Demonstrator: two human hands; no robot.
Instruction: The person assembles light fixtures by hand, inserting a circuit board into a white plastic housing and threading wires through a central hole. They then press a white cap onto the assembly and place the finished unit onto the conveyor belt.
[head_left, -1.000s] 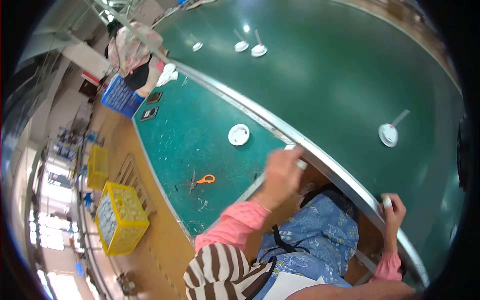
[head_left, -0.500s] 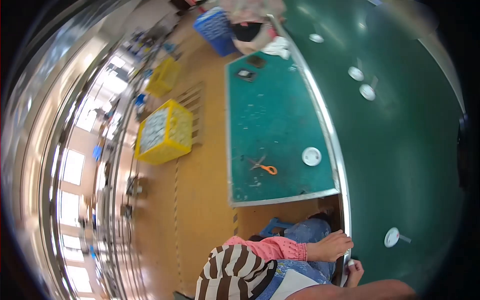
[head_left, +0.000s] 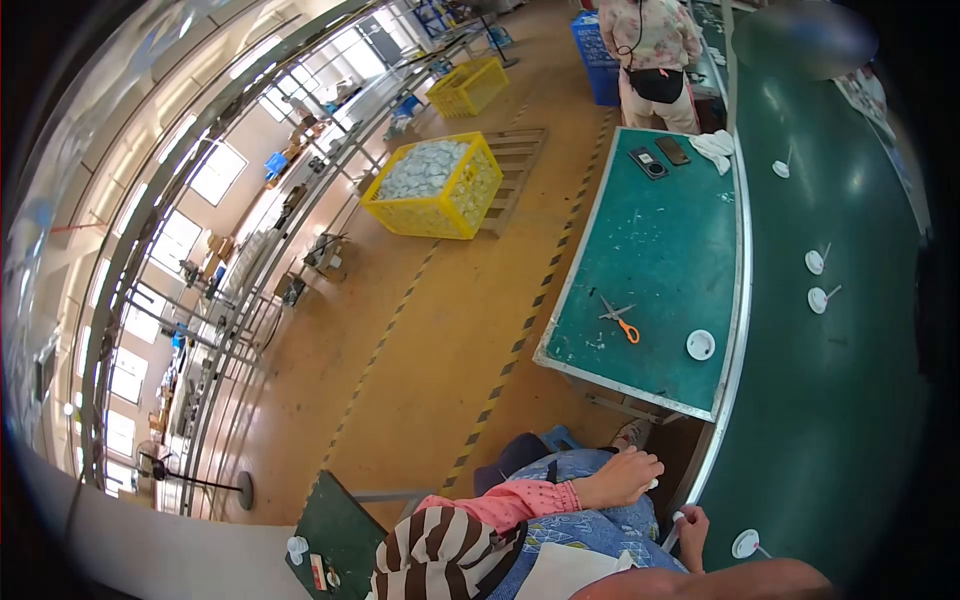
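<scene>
My left hand [head_left: 622,478], at the end of a pink dotted sleeve [head_left: 530,500], is above my lap with its fingers curled. A small white bit shows at its fingertips, too small to name. My right hand [head_left: 692,532] is closed beside the metal edge of the green belt, with a small white piece [head_left: 678,516] at its fingers. Just below it on the belt lies a round white part [head_left: 745,543] with a thin stem. Orange-handled scissors [head_left: 628,330] lie with blades apart on the green table [head_left: 650,260], left of a white round part [head_left: 701,345].
More white round parts [head_left: 814,262] lie on the green belt [head_left: 860,400]. Two dark flat devices [head_left: 650,163] and a white cloth [head_left: 714,150] are at the table's far end. A co-worker [head_left: 655,60] stands beyond. A yellow crate [head_left: 435,205] is on the floor.
The view has turned, so the table and crates appear farther right. My left hand has moved off the metal edge to above my lap. My right hand remains near the edge.
</scene>
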